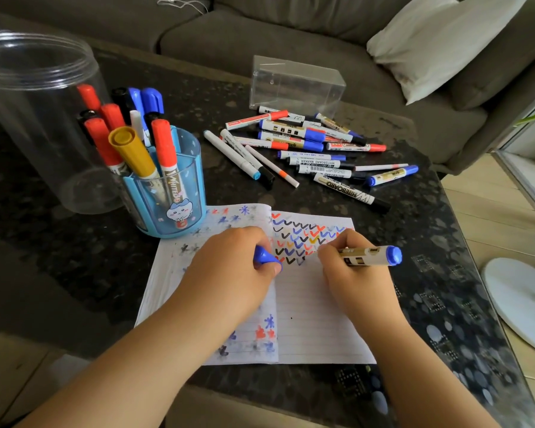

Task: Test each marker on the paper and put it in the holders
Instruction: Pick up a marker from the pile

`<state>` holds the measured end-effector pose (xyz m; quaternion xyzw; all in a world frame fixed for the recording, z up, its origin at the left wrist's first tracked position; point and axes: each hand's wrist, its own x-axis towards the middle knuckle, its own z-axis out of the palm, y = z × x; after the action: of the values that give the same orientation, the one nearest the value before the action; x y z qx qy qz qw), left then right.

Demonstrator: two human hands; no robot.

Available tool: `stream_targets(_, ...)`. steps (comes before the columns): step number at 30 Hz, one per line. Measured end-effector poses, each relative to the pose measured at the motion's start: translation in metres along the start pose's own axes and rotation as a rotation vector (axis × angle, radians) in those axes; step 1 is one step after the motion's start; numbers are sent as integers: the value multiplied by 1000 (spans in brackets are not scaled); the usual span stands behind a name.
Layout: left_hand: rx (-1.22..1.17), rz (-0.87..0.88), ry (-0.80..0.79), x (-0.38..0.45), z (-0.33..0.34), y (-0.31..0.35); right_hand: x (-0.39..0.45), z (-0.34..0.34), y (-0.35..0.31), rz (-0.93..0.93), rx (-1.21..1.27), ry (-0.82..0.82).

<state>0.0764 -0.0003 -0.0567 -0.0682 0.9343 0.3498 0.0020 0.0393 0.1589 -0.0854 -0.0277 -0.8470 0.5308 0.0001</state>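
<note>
- So right now my right hand (349,267) grips a blue whiteboard marker (368,256) with the tip down on the right page of the notebook (315,319), right at the end of the rows of tick marks. I can't see the nib itself; my fingers cover it.
- My left hand (229,267) is curled round the marker's blue cap (264,256) and rests on the left page, near the fold.
- What could go wrong, I reckon: that left hand sits on fresh ink, so it could smear the blotchy marks under it. The cap could also slip out and roll off the worktop (430,211).
- The blue holder (167,186) looks pretty packed, so jamming one more marker in might tip it or push another one out.
- Counts: two holders upright, the blue one and a tall clear jar (40,118) behind it, plus a clear box (297,83) further back.
- Roughly ten markers stand in the holders; hard to say exactly, they overlap.
- The loose pile (306,149) beyond the notebook has maybe twenty markers, too tangled for a firm number.
</note>
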Motion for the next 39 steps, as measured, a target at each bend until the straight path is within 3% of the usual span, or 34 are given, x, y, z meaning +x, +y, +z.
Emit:
stream_targets(3,-127,-3,-23,2,-4,1,-2,-8,-7,78,212,12)
stream_targets(6,-387,-90,-46,6,-4,1,-6,-22,-20,31,410,-39)
stream_targets(10,-812,-226,-106,6,-1,8,-14,-39,-33,-14,523,-86)
stream_targets(15,-987,-208,-220,2,0,16,-23,-48,-40,-31,594,-66)
stream_targets(21,-997,-140,-302,-4,3,25,-26,-53,-40,-14,576,-87)
stream_targets(24,-878,-56,-326,-8,6,32,-28,-53,-37,-14,544,-128)
stream_targets(30,-659,203,-246,-15,4,41,-24,-57,-40,-28,598,-78)
stream_targets(34,-626,248,-184,-19,2,42,-30,-47,-42,-20,800,-65)
stream_targets(39,-506,279,-137,-21,2,32,-37,-35,-44,45,849,-28)
